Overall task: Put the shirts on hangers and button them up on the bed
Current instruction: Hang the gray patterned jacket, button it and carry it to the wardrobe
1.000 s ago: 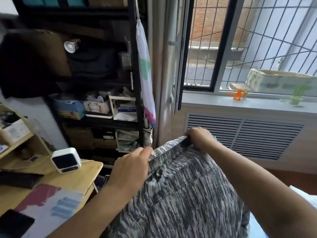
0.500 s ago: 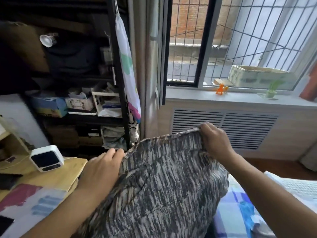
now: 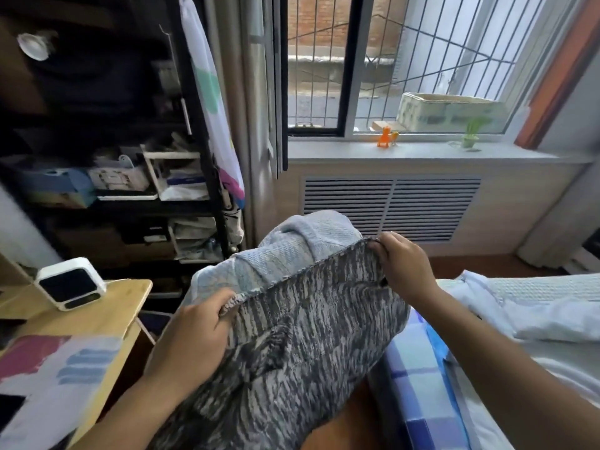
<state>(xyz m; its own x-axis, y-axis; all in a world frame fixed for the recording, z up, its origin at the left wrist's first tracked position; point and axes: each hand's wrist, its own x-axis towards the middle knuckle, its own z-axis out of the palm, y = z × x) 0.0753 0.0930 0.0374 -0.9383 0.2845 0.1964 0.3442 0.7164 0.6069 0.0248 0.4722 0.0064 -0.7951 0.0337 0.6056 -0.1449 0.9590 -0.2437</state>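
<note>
Between the desk (image 3: 107, 323) and the bed (image 3: 418, 378), both hands held up a grey patterned shirt (image 3: 302, 345) by its top edge. Its pale blue inside (image 3: 292, 254) showed behind. The left hand (image 3: 194, 336) pinched one corner and the right hand (image 3: 401, 266) pinched the other.

no legible text, label or number on any surface in view

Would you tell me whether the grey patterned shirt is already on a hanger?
Cannot tell; no hanger shows. The left hand and right hand grip the grey patterned shirt's top edge, held off the bed.
</note>
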